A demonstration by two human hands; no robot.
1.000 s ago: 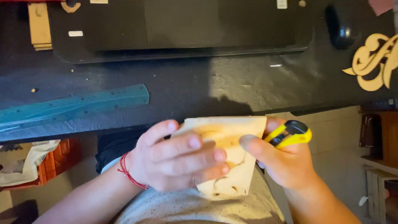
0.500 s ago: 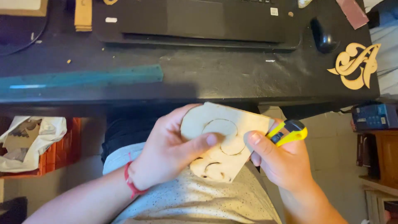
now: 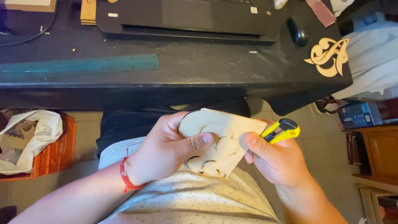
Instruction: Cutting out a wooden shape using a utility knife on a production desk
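A thin wooden board [image 3: 226, 141] with curved cut lines is held over my lap, below the table edge. My left hand [image 3: 166, 151] grips its left side, thumb pressed on the face. My right hand [image 3: 273, 159] holds a yellow utility knife [image 3: 282, 130] at the board's right edge, and its thumb touches the board. The knife's blade is hidden behind the board and my fingers. A red string bracelet [image 3: 124, 176] circles my left wrist.
A black table [image 3: 186, 79] carries a dark laptop [image 3: 186, 16], a teal ruler [image 3: 83, 64], a black mouse [image 3: 297, 31] and a wooden ornate cutout [image 3: 329, 56]. An orange crate [image 3: 54, 155] with a white bag sits on the floor at left; wooden furniture [image 3: 381, 153] stands at right.
The board has turned in my hands, so its cut curves now face up more fully. The view has shifted down and back from the table; both hands keep their grips.
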